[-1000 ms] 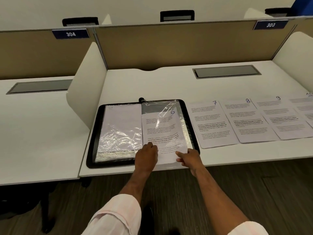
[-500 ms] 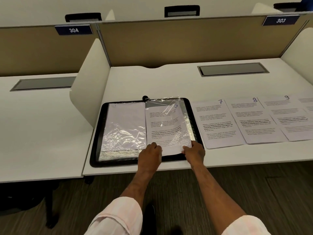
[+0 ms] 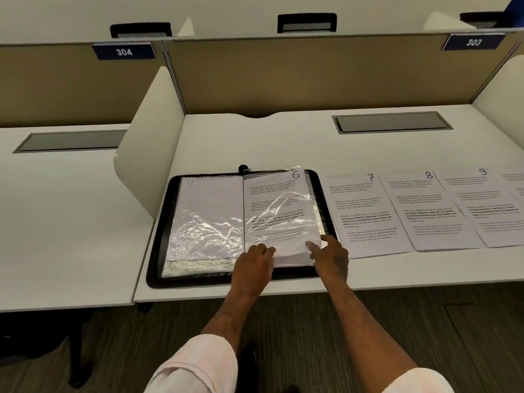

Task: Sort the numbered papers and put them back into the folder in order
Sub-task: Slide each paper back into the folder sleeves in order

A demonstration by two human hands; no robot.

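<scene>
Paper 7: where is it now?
Head view: paper 7 lies flat on the desk, right of centre, between the open folder on its left and paper 8 on its right.

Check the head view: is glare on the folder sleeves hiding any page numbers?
Head view: glare streaks the sleeve over paper 6 mid-page, yet its number reads clearly; paper 7, paper 8 and paper 9 read too; body text is blurred.

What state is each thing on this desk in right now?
folder: open, lying flat.
paper 6: inside the right-hand clear sleeve.
paper 7, paper 8, paper 9: loose, face up, in a row.
left hand: rests on sleeve's bottom edge.
right hand: fingertips touch sleeve's lower right corner.
</scene>
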